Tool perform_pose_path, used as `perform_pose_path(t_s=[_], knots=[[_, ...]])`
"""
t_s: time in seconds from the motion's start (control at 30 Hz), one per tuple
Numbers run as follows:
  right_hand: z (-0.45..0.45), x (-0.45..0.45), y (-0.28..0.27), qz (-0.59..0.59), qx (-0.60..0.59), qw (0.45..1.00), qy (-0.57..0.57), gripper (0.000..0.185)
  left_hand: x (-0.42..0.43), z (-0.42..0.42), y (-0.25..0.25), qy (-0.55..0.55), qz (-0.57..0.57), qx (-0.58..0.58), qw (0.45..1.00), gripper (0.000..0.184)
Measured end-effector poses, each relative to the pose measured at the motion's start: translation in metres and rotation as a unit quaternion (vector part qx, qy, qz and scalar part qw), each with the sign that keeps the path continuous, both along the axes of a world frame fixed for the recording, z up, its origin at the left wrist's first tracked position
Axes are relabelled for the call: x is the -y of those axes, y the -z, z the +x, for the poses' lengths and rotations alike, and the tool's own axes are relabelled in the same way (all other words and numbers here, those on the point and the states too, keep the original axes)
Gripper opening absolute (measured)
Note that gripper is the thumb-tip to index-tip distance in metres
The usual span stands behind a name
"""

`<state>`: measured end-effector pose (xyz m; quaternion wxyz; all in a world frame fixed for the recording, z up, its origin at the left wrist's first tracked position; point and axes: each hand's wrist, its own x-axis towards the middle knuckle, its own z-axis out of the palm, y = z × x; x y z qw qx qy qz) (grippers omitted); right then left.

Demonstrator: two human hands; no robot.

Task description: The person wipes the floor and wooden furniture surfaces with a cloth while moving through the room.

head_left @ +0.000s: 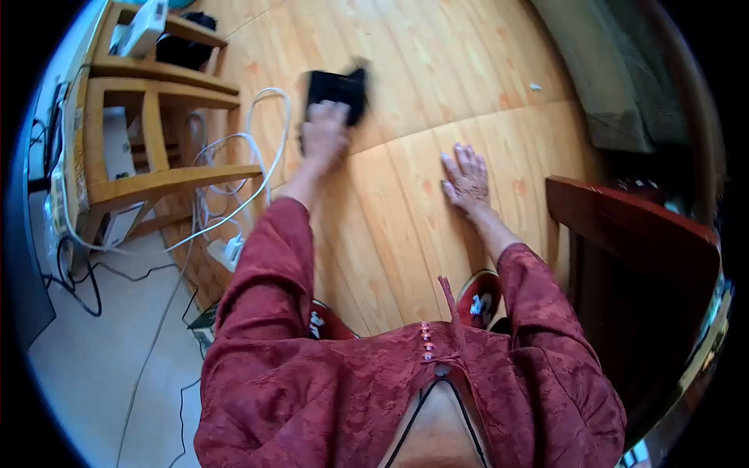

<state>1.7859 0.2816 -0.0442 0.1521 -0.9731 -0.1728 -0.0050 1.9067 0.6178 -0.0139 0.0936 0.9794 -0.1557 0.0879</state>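
My left hand (324, 134) reaches forward over the wood-patterned floor (406, 203), its fingers closed on the near part of a black cloth (337, 87). Both hand and cloth are smeared by motion, and the cloth's far right corner sticks up as a blurred tip. The fingertips are partly lost against the black. To the right, my right hand (468, 178) holds nothing; its fingers are stretched out and somewhat apart, palm down, low over or on the floor. I cannot tell whether that palm touches the boards.
At left stands a wooden chair (168, 183), with white cables (261, 140) looping beside it and a white plug (232, 249) near my left sleeve. A dark red wooden piece (632, 218) stands at right, below a grey-brown cushioned seat (601, 70). A small white scrap (535, 87) lies on the floor.
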Motion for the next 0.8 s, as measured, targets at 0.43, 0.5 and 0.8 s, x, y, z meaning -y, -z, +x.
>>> perform_pose_path(t_s=[0.43,0.5,0.8], knots=[[0.013,-0.059,-0.100,0.703,-0.267,0.639,0.159,0.102,0.135,-0.081,-0.095,0.019,-0.710,-0.420,0.564,0.063],[0.003,-0.043,-0.112,0.660,-0.264,0.659,0.244,0.075,0.148,-0.104,-0.106,0.002,-0.656,-0.507,0.560,0.069],[-0.100,0.131,-0.098,0.345,-0.235,0.790,0.449,0.067,0.037,-0.073,-0.022,0.004,-0.052,-0.271,0.961,0.083]])
